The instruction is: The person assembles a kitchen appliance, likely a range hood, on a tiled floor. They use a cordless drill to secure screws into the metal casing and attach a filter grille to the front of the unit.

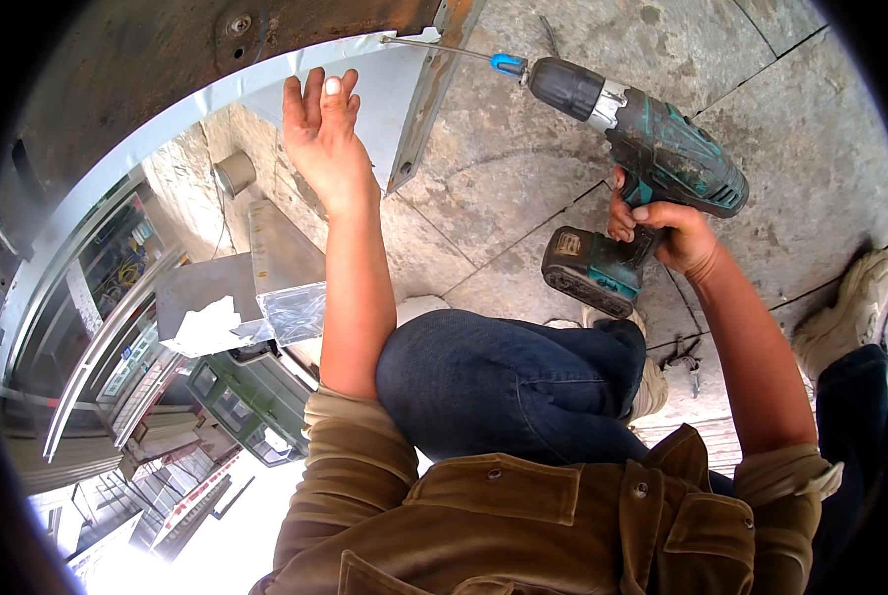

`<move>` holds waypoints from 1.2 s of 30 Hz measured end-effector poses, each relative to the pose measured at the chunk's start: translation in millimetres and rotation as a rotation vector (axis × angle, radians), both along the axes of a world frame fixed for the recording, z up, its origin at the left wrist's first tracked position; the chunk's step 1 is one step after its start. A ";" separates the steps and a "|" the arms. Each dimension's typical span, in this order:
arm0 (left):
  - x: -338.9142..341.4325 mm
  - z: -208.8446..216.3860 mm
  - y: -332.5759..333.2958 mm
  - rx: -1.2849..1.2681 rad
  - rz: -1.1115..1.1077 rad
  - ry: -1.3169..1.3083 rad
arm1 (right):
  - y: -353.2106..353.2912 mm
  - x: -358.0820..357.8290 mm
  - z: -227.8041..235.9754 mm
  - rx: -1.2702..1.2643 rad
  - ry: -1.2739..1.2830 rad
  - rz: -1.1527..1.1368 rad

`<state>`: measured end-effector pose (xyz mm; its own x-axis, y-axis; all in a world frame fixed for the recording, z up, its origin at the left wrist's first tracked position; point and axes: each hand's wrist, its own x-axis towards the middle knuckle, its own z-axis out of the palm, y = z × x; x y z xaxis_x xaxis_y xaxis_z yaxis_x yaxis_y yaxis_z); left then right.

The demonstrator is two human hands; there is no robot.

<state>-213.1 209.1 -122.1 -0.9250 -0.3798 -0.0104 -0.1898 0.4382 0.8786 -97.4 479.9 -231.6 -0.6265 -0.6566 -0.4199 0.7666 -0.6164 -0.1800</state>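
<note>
My right hand (pixel 667 228) is wrapped round the grip of a cordless drill (pixel 674 149), worn black and teal with a battery pack at its base. A long thin bit (pixel 454 50) with a blue collar (pixel 507 64) runs left from the chuck. Its tip reaches the end of a pale curved metal strip (pixel 255 74), though whether it touches is too small to tell. Just under that strip is my left hand (pixel 323 124), raised, its fingers apart and loosely bent. I see nothing held in it. Above lies a rusty brown metal panel (pixel 146 69).
A grey metal plate (pixel 389 109) with a rusty edge extends below the strip. Boxes (pixel 290 268) stand left of my left forearm. Stained concrete floor (pixel 503 188) lies beneath the drill. At the right is a shoe (pixel 845 312); small keys (pixel 687 365) lie near my knee.
</note>
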 end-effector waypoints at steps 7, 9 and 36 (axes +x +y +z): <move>16.7 8.7 -18.1 0.004 0.050 -0.012 | -5.1 2.9 2.5 -0.012 -0.006 0.005; 21.0 11.2 -22.7 0.001 0.064 -0.014 | -5.1 4.1 1.4 -0.013 0.014 0.006; 76.8 51.1 -29.4 -0.010 0.176 0.017 | 12.1 -8.7 27.0 0.338 0.248 0.079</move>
